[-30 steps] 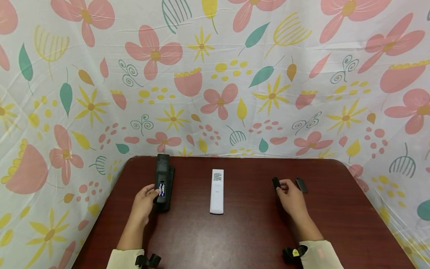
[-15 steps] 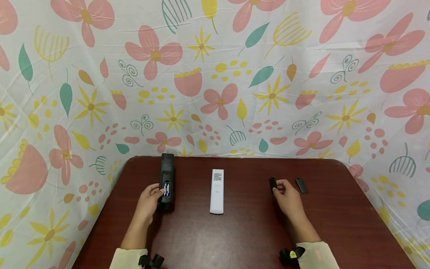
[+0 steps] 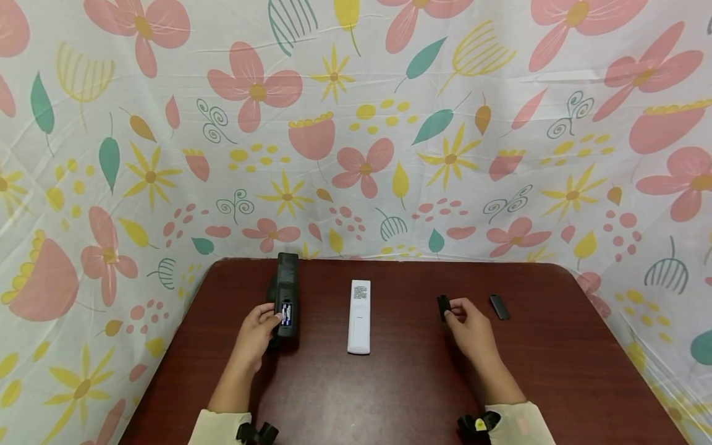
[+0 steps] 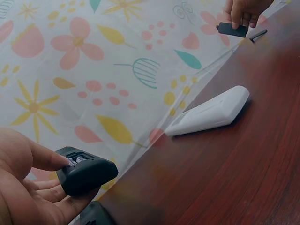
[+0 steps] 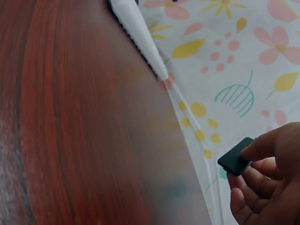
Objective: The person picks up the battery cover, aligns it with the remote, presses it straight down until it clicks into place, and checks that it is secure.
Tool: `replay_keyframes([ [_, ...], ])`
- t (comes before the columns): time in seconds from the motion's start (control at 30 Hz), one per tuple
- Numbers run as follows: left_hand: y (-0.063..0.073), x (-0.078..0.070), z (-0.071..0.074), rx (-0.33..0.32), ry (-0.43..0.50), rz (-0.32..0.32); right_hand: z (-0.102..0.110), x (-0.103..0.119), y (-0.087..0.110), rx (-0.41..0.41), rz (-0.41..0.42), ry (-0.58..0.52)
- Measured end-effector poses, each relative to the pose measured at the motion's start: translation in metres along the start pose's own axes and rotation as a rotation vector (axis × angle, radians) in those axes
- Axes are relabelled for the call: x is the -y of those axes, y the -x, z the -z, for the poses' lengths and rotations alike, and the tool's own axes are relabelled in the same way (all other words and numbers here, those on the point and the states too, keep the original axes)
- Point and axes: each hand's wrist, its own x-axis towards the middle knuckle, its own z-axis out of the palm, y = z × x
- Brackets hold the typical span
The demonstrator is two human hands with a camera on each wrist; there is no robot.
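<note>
Gripping left hand (image 3: 257, 337): thumb and fingers clasp a black remote (image 3: 287, 278) above the table (image 3: 400, 383).
Batteries (image 3: 286, 313): exposed in that remote, just beside the left thumb.
Right hand (image 3: 473, 330): thumb and fingers pinch a small black cover (image 3: 443, 307).
White remote (image 3: 360, 318): on the table between both hands' fingers, touching neither.
Dark piece (image 3: 499, 307): lies near, rightward of the right fingers.

On your red-brown table (image 3: 345, 402) you have a white remote (image 3: 359, 318), a small black cover (image 3: 499, 306) — and a partly hidden black thing (image 4: 97, 214).
</note>
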Motion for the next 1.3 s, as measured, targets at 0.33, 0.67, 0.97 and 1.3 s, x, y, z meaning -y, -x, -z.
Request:
replay_keyframes([
  [0.33, 0.0, 0.0, -0.012, 0.011, 0.014, -0.005, -0.005, 0.009, 0.003, 0.001, 0.019, -0.025],
  [0.67, 0.002, 0.0, -0.021, 0.032, 0.019, -0.015, -0.009, 0.016, 0.005, 0.008, 0.022, -0.052],
  [0.97, 0.004, -0.001, -0.027, 0.064, 0.028, -0.024, -0.011, 0.023, 0.007, 0.038, 0.024, -0.091],
  [1.3, 0.005, -0.002, -0.038, 0.072, 0.035, -0.026, -0.016, 0.032, 0.009, 0.048, 0.02, -0.12],
])
